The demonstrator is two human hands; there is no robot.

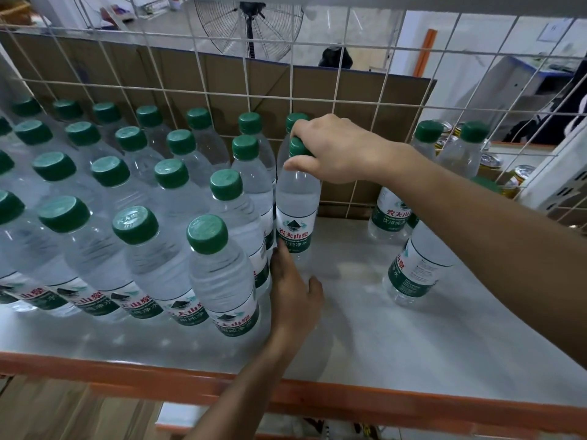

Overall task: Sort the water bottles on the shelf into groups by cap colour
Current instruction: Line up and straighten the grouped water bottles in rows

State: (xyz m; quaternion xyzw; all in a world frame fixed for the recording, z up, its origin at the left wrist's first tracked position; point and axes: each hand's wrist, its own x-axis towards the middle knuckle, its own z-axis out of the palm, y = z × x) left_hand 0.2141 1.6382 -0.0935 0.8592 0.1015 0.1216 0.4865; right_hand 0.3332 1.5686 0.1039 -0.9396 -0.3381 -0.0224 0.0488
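The right hand (340, 150) curls its fingers round the green cap and neck of a bottle (297, 211) standing on the shelf (413, 344). The left hand (293, 296), fingers straight, rests against that bottle's lower part. Left of the bottle stands the packed block of green-capped bottles (127, 217); well to its right stand a few loose bottles (413, 271).

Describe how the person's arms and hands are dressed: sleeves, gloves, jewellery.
The left forearm and right forearm are bare to the frame edge, with no sleeve in view. The left hand and right hand wear no gloves. No ring, watch or wristband shows on either.
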